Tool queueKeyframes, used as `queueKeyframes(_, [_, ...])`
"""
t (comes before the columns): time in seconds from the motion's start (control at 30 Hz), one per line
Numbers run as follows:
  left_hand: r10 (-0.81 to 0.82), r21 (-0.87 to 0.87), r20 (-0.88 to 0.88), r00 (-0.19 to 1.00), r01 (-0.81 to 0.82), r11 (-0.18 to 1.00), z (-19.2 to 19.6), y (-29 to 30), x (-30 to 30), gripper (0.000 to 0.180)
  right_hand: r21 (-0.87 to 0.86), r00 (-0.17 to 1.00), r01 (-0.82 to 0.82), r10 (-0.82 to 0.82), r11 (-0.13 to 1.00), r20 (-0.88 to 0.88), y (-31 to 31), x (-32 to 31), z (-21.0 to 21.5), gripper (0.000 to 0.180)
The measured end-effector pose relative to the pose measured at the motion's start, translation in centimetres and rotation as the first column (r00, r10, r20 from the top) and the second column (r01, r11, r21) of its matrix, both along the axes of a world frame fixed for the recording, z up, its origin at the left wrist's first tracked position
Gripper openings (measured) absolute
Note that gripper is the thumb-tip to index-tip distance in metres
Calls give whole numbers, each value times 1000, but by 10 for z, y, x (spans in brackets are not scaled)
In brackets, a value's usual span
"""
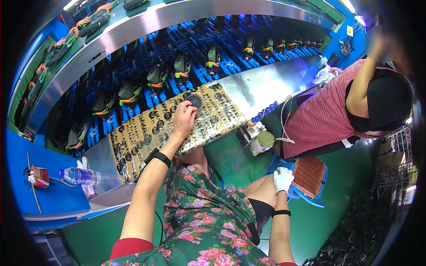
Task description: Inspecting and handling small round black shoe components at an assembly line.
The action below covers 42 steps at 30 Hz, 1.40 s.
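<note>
my bare left grip (192, 106) pinches a flat, round, dark-grey disc (196, 101) by its edge on the tan, tape-wrapped cardboard desk (227, 119), likely to steady it; whether my white-gloved right grip (283, 179) by my thigh (261, 189) is closed, i cannot tell.

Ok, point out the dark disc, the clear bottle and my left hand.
Dark disc (195, 100): head view, on its upper face.
Clear bottle (83, 176): head view, on its side.
Left hand (182, 120): head view, on its back.

Dark capital lettering (137, 128) (broken up by round emblems (214, 119)) repeats all over the tan-wrapped board (162, 122).
</note>
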<state>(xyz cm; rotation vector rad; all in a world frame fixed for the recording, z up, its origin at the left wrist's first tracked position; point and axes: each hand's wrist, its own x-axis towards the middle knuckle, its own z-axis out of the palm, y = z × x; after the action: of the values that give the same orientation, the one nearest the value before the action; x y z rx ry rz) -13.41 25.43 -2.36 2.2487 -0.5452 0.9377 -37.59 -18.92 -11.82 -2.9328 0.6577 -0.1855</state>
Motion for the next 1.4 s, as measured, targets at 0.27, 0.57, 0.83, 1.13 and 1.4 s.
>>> queueKeyframes(0.27, [-16, 81, 24, 1000, 14, 997, 4, -4, 5, 14, -13, 1000, -1, 1, 1000, 4, -1, 0, 7, 23])
queueKeyframes(0.57, [-30, 86, -111, 993, 40, 996, -9, 6, 3, 10, -10, 1000, -8, 8, 1000, -30, 3, -2, 8, 25])
queueKeyframes(0.83, [-106, 90, -141, 984, 119, 989, -4, 1, 5, 23, -23, 1000, 5, -5, 1000, 0, 2, -2, 5, 24])
queueKeyframes(1.13, [-120, -37, -237, 964, 115, 993, -6, 1, 6, 29, -9, 999, -6, 6, 1000, 41, 6, -1, 11, 22])
queueKeyframes(1.4, [-110, -4, -235, 966, 113, 994, -7, 1, 6, 25, -35, 1000, -5, 5, 999, -3, 6, -4, 10, 23])
